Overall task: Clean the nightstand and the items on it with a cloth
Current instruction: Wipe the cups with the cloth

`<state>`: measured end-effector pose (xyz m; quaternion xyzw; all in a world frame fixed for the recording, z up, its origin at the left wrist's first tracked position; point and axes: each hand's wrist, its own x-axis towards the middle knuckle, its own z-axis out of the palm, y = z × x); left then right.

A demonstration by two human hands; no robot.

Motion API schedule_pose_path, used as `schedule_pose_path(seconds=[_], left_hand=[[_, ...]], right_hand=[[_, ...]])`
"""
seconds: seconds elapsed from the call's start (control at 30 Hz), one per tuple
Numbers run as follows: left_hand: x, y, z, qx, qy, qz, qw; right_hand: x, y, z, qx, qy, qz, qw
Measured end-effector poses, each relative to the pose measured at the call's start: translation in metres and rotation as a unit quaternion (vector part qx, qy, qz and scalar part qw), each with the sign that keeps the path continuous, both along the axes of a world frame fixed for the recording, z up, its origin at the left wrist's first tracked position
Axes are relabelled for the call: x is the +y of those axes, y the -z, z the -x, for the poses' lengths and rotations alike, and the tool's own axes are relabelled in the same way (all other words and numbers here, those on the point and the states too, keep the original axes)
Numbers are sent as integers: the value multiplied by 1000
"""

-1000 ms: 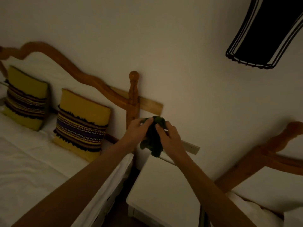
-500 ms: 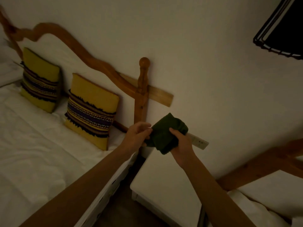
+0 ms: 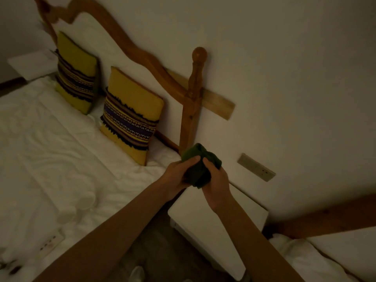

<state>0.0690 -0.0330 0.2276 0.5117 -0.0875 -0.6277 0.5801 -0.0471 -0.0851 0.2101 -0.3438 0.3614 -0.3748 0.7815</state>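
A dark green cloth [image 3: 198, 166] is bunched between both my hands above the near left corner of the white nightstand [image 3: 203, 220]. My left hand [image 3: 179, 176] grips the cloth from the left, thumb over its top. My right hand [image 3: 216, 186] holds it from the right, fingers curled into the fabric. The nightstand top below looks bare and white. The room is dim.
A bed with white sheets [image 3: 50, 159] lies at left, with two yellow patterned cushions [image 3: 130, 117] against a wooden headboard [image 3: 191, 102]. Two white cups [image 3: 85, 200] and a remote [image 3: 49, 244] rest on the sheets. A wall socket [image 3: 256, 166] sits behind the nightstand. Another bed [image 3: 325, 251] is at right.
The view has swung left and down, showing more of the bed. Both hands have closed in on the cloth and bunched it tighter; the dark lamp shade has left the view.
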Motion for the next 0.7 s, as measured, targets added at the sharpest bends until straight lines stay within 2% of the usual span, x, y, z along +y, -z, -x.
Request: schedule_pose_path(seconds=[0.1, 0.17, 0.27, 0.33, 0.4, 0.53, 0.7], left_hand=[[5, 15, -4, -44, -69, 7, 997], [13, 26, -11, -76, -74, 16, 994], [31, 39, -23, -107, -8, 25, 994], [41, 51, -32, -121, 42, 2, 992], [49, 67, -43, -115, 38, -39, 992], [62, 96, -73, -81, -32, -126, 988], [84, 136, -134, -49, -31, -205, 977]], right_hand=[[-1, 10, 4, 98, -33, 50, 993], [-4, 19, 8, 142, -73, 58, 986], [-5, 29, 11, 105, -200, 15, 974], [-3, 36, 5, 78, -267, -16, 960], [2, 46, -11, 60, -316, -31, 946], [9, 71, -57, 120, -317, -52, 939], [24, 110, -135, 254, -329, -60, 907]])
